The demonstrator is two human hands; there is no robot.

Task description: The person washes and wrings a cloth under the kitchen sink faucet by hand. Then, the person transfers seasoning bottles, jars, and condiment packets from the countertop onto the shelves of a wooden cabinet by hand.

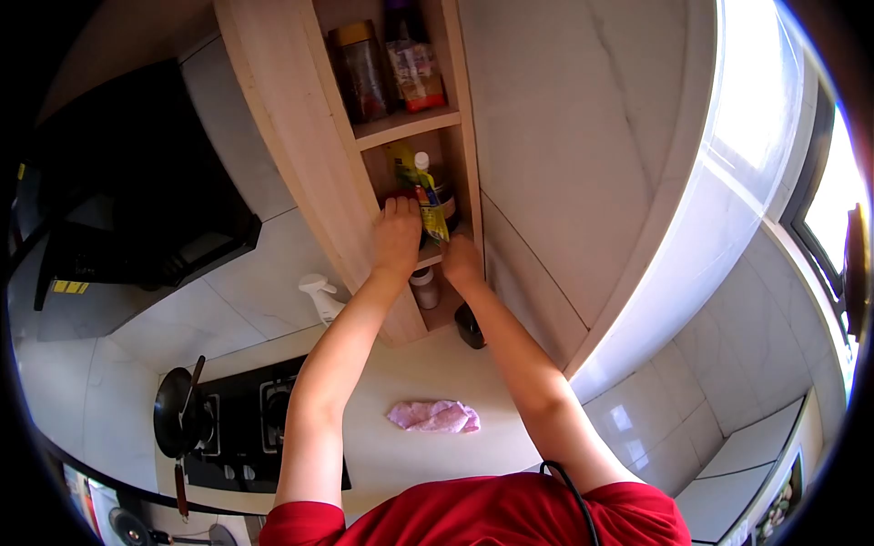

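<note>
Both of my arms reach up into the middle compartment of a narrow wooden shelf. A yellow spouted pouch (433, 217) with a white cap stands there, slightly tilted. At its lower corner is my right hand (462, 262), fingers closed and seeming to pinch the pouch's bottom edge. To the left of the pouch, my left hand (398, 238) has its fingers curled over something dark and reddish, mostly hidden by the hand. Behind the pouch are a dark bottle (446, 198) and another yellow packet (399, 159).
The upper compartment holds a jar (362, 77) and a packet (417, 77). A white container (424, 288) stands below. On the counter (391, 464) lie a pink cloth (434, 416) and a spray bottle (320, 296); a wok (179, 414) sits on the stove (241, 479).
</note>
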